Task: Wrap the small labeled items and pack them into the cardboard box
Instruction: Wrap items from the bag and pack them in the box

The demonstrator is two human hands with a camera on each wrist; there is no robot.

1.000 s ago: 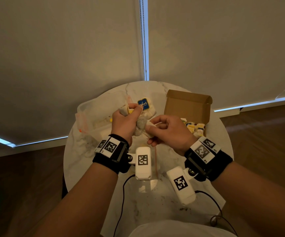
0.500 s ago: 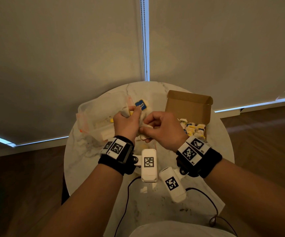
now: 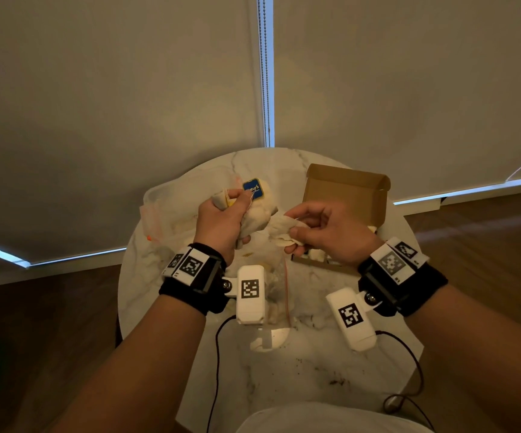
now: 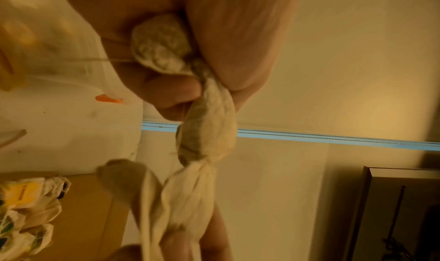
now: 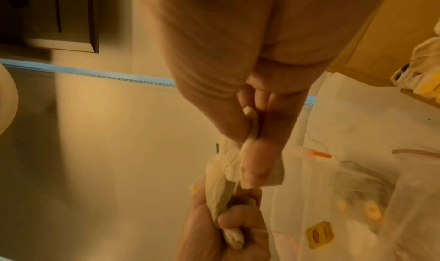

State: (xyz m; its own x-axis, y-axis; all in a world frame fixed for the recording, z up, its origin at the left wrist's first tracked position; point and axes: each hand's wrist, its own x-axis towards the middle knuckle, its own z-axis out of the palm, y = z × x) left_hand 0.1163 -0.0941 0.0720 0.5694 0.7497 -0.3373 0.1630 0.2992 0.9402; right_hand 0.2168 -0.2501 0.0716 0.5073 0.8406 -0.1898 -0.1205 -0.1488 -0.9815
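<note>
From the head view, the left hand (image 3: 221, 218) and right hand (image 3: 324, 232) each grip an end of a soft, light wrapped tea bag (image 3: 260, 221) between them, above the bench (image 3: 299, 354); the cardboard box (image 3: 346, 195) sits just beyond the right hand. The left wrist view shows curled fingers (image 4: 171, 93) clamping the twisted wrapper, which looks crushable and is best held by its twisted ends. In the right wrist view, thumb and fingers (image 5: 256, 163) pinch the other end.

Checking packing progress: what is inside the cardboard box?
Inside the cardboard box lie several wrapped items with yellow labels. The right hand covers much of the interior, so the count stays unclear.

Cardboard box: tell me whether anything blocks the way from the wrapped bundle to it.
Nothing visible does. Both the left hand and right hand hold the wrapped bundle beside the open cardboard box.
</note>
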